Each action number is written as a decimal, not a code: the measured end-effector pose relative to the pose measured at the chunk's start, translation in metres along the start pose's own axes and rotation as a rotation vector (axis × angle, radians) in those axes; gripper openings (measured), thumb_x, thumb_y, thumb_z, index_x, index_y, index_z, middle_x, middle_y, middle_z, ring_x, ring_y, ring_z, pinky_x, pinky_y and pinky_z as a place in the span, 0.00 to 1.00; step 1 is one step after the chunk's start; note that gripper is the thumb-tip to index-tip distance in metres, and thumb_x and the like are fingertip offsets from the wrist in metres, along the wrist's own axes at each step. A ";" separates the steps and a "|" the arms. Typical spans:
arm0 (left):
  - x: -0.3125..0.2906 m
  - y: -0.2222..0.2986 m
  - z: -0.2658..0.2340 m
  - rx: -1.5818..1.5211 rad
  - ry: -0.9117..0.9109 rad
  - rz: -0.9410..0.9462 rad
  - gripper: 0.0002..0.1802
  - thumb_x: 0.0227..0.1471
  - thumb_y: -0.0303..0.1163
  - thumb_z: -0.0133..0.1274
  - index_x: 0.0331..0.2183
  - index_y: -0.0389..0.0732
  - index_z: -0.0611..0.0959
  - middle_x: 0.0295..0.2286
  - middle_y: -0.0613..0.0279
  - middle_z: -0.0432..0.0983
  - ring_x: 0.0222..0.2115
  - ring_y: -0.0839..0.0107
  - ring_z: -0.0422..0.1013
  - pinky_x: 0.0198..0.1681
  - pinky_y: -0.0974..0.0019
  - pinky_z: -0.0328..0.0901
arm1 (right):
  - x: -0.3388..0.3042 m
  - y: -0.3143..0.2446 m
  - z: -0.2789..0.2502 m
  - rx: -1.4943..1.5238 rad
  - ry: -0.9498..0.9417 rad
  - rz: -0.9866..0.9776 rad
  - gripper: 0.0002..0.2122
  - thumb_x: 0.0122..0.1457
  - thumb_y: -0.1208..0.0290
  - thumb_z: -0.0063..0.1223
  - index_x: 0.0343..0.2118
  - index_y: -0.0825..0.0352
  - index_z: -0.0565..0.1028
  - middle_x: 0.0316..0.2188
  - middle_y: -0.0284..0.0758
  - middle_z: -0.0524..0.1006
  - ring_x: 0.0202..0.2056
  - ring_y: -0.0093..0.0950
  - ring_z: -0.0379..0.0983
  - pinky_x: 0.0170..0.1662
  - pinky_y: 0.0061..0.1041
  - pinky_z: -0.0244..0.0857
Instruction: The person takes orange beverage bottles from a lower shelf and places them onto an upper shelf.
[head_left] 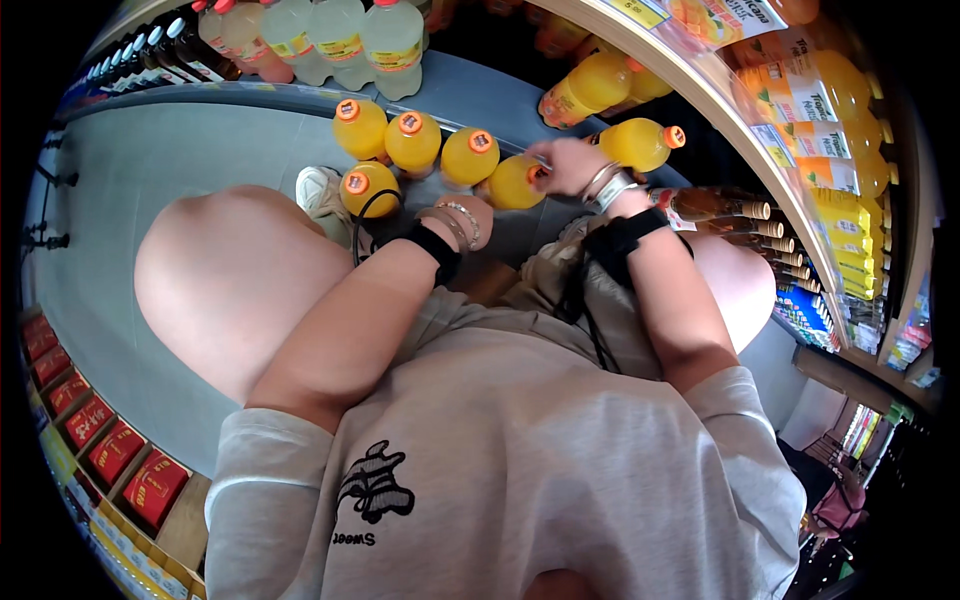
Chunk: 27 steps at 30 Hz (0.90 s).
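The right hand (568, 165) is closed on the cap of an orange bottle (512, 183) standing on the grey floor (150, 170), at the end of a row of like bottles (415, 140). The left hand (470, 215) hangs just beside it, bent down at the wrist; whether its fingers grip anything cannot be told. Another orange bottle lies on the shelf (700, 90) near the right hand
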<state>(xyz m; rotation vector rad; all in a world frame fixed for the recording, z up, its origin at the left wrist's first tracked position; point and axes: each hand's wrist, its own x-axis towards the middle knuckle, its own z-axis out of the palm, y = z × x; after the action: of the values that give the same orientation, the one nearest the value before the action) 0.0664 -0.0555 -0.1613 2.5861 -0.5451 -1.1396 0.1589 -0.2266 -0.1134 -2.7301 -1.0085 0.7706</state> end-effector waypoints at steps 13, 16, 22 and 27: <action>0.002 -0.005 0.003 0.042 -0.007 0.011 0.17 0.48 0.37 0.47 0.39 0.39 0.78 0.37 0.49 0.76 0.41 0.54 0.71 0.44 0.55 0.65 | -0.041 0.114 -0.050 0.032 0.377 0.976 0.25 0.47 0.54 0.55 0.44 0.67 0.73 0.42 0.47 0.74 0.43 0.40 0.72 0.48 0.31 0.66; 0.001 -0.004 0.002 0.033 -0.018 -0.001 0.17 0.49 0.37 0.47 0.39 0.39 0.78 0.38 0.49 0.75 0.42 0.54 0.71 0.45 0.55 0.65 | -0.046 0.129 -0.043 0.077 0.510 0.885 0.21 0.42 0.53 0.59 0.30 0.69 0.76 0.29 0.45 0.78 0.34 0.36 0.76 0.39 0.29 0.68; 0.004 -0.001 0.001 0.026 0.000 -0.006 0.17 0.49 0.37 0.46 0.39 0.39 0.78 0.38 0.49 0.75 0.42 0.54 0.71 0.45 0.56 0.65 | -0.072 0.107 -0.049 0.159 0.454 0.849 0.19 0.40 0.56 0.60 0.26 0.69 0.74 0.21 0.41 0.76 0.26 0.32 0.74 0.33 0.27 0.67; 0.011 0.004 0.006 0.051 -0.009 -0.001 0.17 0.48 0.36 0.46 0.39 0.39 0.78 0.37 0.49 0.76 0.41 0.53 0.71 0.45 0.56 0.65 | -0.100 0.079 -0.074 0.212 0.490 0.796 0.20 0.39 0.54 0.59 0.26 0.70 0.76 0.24 0.45 0.77 0.29 0.38 0.76 0.35 0.29 0.68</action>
<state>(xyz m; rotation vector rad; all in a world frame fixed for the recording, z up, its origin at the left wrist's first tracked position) 0.0679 -0.0647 -0.1711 2.6260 -0.5825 -1.1527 0.1769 -0.3473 -0.0303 -2.8583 0.2650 0.2100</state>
